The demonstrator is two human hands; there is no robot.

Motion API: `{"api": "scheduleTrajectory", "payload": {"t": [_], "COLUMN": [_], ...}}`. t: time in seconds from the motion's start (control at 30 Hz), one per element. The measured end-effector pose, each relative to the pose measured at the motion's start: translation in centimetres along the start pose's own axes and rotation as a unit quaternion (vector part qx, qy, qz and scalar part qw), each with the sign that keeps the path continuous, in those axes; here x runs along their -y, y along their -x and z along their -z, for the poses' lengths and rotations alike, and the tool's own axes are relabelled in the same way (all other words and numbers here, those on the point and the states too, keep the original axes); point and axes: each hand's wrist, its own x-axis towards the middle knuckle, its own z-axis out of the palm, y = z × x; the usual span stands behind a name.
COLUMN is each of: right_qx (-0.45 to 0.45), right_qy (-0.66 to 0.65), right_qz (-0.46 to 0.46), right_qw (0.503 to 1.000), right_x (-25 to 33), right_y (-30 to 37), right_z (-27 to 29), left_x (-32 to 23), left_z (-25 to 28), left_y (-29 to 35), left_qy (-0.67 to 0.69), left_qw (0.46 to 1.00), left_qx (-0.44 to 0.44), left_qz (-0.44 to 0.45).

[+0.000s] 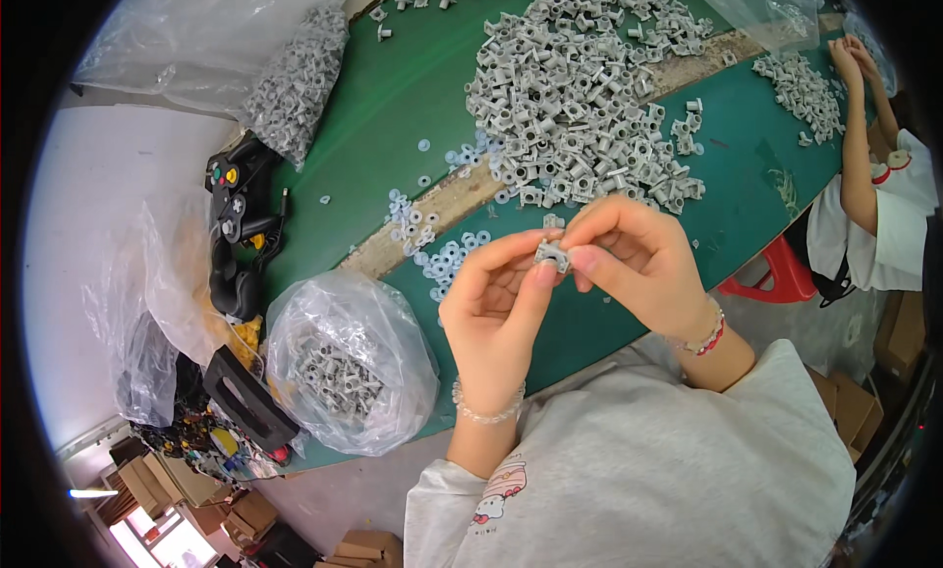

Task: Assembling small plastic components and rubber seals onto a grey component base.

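Observation:
Between the fingertips of both hands is a small grey plastic part (553, 256) with a round opening. My left hand (499, 308) pinches it from the left with thumb and finger. From the other side, my right hand (634, 269) grips the same part, its thumb against the edge. Just beyond the fingers lies a large heap of similar grey parts (570, 107). Left of my hands, small translucent white washers (447, 262) are scattered on the green table (383, 107). Whether a washer is in my fingers, I cannot tell.
An open clear plastic bag (393, 357) of grey parts sits at the table's near left edge. Farther left are black game controllers (236, 205) and a full bag (300, 82). At the right, another person's hands (855, 57) work by a smaller pile (801, 95).

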Motion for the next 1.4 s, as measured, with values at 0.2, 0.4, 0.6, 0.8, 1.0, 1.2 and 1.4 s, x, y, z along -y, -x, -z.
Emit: {"api": "scheduleTrajectory", "payload": {"t": [0.2,0.4,0.6,0.8,1.0,1.2,1.4], "right_qx": [0.016,0.149,0.129,0.179,0.225,0.157,0.084], "right_qy": [0.011,0.358,0.149,0.130,0.143,0.450,0.520], "right_qz": [0.020,0.344,0.459,0.483,0.499,0.200,0.172], "right_qw": [1.000,0.855,0.866,0.848,0.824,0.856,0.833], "right_x": [-0.1,3.7,5.0,4.8,4.5,-4.6,-6.3], "right_y": [0.9,0.5,2.5,1.9,0.8,-0.1,-1.5], "right_z": [-0.6,-2.5,-10.3,-10.8,-11.2,-4.9,-6.4], "left_x": [0.4,-1.1,-3.9,-4.8,-6.0,-4.3,-4.8], "left_z": [0.8,2.6,6.0,11.0,14.3,14.1,12.0], "left_y": [0.2,2.0,4.0,6.1,7.5,6.4,5.4], "left_qy": [0.096,0.100,-0.102,-0.239,-0.638,-0.612,-0.565], "left_qw": [0.993,0.992,0.961,0.889,0.686,0.713,0.732], "left_qx": [0.059,0.024,-0.153,-0.314,-0.328,-0.306,-0.304], "left_qz": [-0.022,-0.077,-0.209,-0.231,-0.124,-0.154,-0.228]}}
